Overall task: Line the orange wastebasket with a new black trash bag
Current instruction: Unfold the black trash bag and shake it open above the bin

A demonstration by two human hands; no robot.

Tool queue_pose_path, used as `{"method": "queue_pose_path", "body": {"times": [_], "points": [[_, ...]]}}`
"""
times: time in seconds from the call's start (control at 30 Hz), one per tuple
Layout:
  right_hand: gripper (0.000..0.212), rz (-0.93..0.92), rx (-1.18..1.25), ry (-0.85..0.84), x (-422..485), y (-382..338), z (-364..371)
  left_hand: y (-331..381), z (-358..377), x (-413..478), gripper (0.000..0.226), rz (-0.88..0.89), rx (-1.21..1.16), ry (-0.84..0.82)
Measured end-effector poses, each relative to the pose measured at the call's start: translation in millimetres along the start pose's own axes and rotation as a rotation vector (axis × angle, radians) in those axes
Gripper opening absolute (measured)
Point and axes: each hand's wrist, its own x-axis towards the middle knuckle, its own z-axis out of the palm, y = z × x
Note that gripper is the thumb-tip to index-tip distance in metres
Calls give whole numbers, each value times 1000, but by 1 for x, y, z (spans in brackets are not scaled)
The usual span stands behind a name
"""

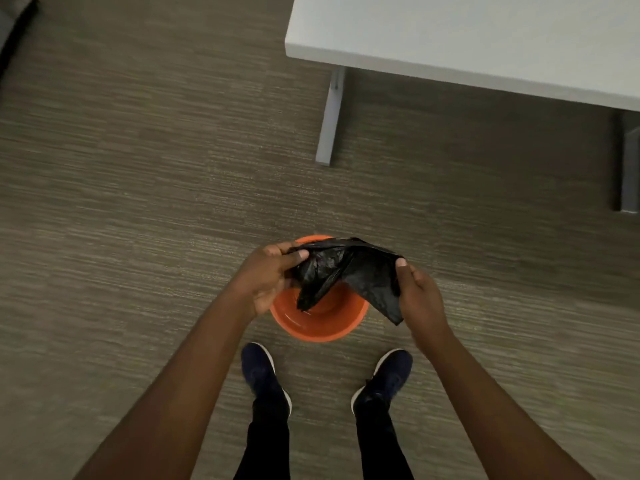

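An orange wastebasket point(320, 329) stands on the carpet just in front of my feet, its inside bare and shiny. Above its mouth I hold a crumpled black trash bag point(349, 271) stretched between both hands. My left hand point(268, 277) pinches the bag's left end with thumb on top. My right hand point(417, 294) grips the right edge, thumb pressed on the plastic. A loose fold of the bag hangs down into the basket. The far rim of the basket is partly hidden behind the bag and my left hand.
A white table point(467, 39) with grey legs point(330, 116) stands at the upper right. My two dark blue shoes point(263, 372) stand just behind the basket. Grey-brown carpet point(138, 202) covers the floor. A dark object point(14, 32) sits at the upper left corner.
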Motion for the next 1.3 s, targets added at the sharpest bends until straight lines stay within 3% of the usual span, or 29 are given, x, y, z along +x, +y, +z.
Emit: {"method": "queue_pose_path", "body": {"times": [0.03, 0.1, 0.2, 0.27, 0.33, 0.43, 0.63, 0.93, 1.07, 1.13, 1.2, 1.3], "points": [[28, -17, -81, 24, 1, 0, -1, 2, 2, -1, 16, 0, -4, -20], [61, -94, -286, 113, -2, -5, -3, 5, 7, -4, 12, 3, -8, -10], [74, -190, -229, 99, -17, -29, 4, 3, 19, -2, 12, 11, -27, 15], [61, -78, -34, -114, -26, -44, 14, 0, 28, 0, 29, 20, -62, 10], [36, -12, 36, -262, -27, -45, 25, -3, 35, 2, 28, 37, -72, 11], [16, -24, -9, -190, -14, -33, 33, -3, 37, 6, 15, 69, -91, 76], [13, -58, -147, -4, 6, -19, 22, 5, 10, 7, 9, 86, -25, 150], [21, -51, 0, 67, 6, -22, 22, -8, -10, 9, 20, 149, 438, 426], [19, 65, 279, -30, 6, -29, 28, -20, -15, 11, 18, 147, 998, 447], [16, 93, 330, -79, 3, -36, 32, -23, -12, 9, 39, 340, 1142, 397], [12, 97, 347, -120, 2, -40, 37, -19, -6, 7, 52, 506, 1050, 209], [10, 96, 372, -162, -1, -44, 41, -9, 10, 6, 30, 375, 952, -46]]}}
